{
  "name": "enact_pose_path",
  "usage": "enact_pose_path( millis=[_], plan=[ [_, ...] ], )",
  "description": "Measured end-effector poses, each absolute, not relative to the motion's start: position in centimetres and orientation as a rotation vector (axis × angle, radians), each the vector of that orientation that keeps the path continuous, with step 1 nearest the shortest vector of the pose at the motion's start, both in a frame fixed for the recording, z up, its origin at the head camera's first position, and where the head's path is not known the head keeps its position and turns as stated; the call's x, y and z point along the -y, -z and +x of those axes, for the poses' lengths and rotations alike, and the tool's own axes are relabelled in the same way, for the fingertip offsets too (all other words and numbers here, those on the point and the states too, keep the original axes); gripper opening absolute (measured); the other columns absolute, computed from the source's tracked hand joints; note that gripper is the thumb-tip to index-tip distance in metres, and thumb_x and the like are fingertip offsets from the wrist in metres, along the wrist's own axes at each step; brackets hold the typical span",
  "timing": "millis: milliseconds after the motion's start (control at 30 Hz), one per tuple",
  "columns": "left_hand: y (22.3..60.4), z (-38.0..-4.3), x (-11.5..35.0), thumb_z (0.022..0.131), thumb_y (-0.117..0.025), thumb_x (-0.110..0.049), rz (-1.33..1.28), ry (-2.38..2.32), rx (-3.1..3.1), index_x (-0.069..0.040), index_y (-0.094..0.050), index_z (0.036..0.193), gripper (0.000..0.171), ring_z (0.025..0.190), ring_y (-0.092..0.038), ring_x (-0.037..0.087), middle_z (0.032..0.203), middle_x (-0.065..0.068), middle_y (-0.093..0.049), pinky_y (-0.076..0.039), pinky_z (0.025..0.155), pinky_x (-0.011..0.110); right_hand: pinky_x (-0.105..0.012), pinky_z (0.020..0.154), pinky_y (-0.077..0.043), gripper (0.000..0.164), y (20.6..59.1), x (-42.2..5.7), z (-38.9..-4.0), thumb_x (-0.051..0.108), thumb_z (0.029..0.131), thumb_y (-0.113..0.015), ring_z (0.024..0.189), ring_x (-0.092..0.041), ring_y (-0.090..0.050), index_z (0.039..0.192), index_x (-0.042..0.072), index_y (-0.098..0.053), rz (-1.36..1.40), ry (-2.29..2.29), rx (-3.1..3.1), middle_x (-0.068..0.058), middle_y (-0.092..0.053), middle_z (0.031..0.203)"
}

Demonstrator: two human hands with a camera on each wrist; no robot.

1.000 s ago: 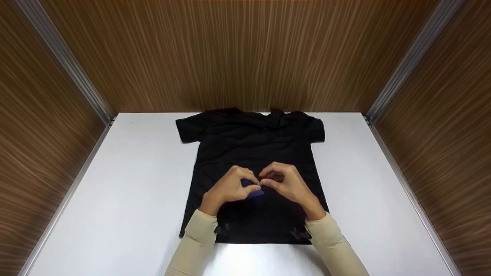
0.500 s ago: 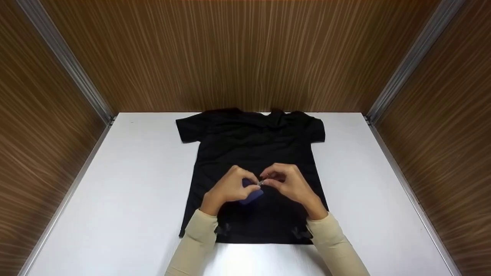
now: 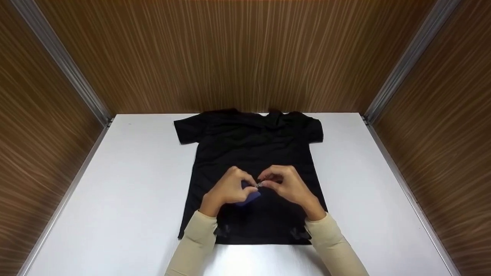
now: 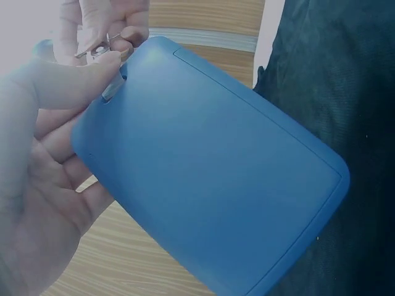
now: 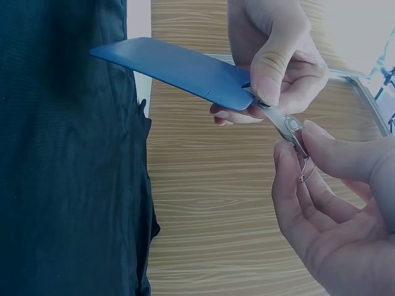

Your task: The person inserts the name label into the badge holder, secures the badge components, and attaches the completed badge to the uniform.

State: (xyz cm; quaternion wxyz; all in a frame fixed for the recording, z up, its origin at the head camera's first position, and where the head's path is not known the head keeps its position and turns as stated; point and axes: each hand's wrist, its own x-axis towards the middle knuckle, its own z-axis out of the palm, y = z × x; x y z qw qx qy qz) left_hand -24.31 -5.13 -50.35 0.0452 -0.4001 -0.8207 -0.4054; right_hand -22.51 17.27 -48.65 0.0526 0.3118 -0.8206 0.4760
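Observation:
A flat blue badge holder [image 4: 210,160] hangs tilted from my left hand [image 3: 230,188], whose thumb and fingers pinch its strap at the slotted end. In the right wrist view, a metal clip [image 5: 287,126] with an opened-out safety pin [image 5: 305,169] joins onto that strap. My right hand [image 3: 289,184] pinches the clip by its pin end. The two hands face each other, fingertips close together, above a black short-sleeved shirt [image 3: 249,153] spread on the table. From the head view the clip is tiny, and much of the badge holder is behind the left hand.
The white tabletop [image 3: 134,184] extends on both sides of the shirt. Wood-grain panels [image 3: 245,53] stand at the back and both sides, with metal rails [image 3: 69,69] at the corners. The shirt's collar end lies close to the back panel.
Over the last second the badge holder has swung so more of its blue face shows below the left hand. Both hands keep their pinch, with only small finger shifts. The shirt lies still.

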Motion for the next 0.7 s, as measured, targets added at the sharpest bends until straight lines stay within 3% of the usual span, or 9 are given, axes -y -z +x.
enact_pose_path(
  millis=[267, 700],
  plan=[
    [50.35, -24.2, 4.98, 0.079, -0.077, 0.004, -1.202, 1.206, 2.504, -0.003, -0.083, 0.082, 0.009, 0.069, -0.073, 0.018, 0.081, 0.008, -0.08, -0.062, 0.067, 0.038, -0.034, 0.073, -0.063, 0.01, 48.71, -17.39, -22.58, 0.004, 0.088, -0.079, 0.082, -0.021, -0.074, 0.097, 0.006, -0.079, 0.981, -1.467, 2.476, -0.009, -0.077, 0.093],
    [50.53, -24.3, 4.9, 0.075, -0.076, 0.006, -1.196, 1.118, 2.432, -0.006, -0.083, 0.079, 0.014, 0.067, -0.073, 0.015, 0.078, 0.006, -0.079, -0.06, 0.066, 0.029, -0.034, 0.07, -0.062, 0.009, 48.55, -17.29, -22.48, 0.002, 0.088, -0.078, 0.079, -0.019, -0.072, 0.096, 0.006, -0.079, 0.947, -1.457, 2.487, -0.01, -0.077, 0.09]
  ],
)
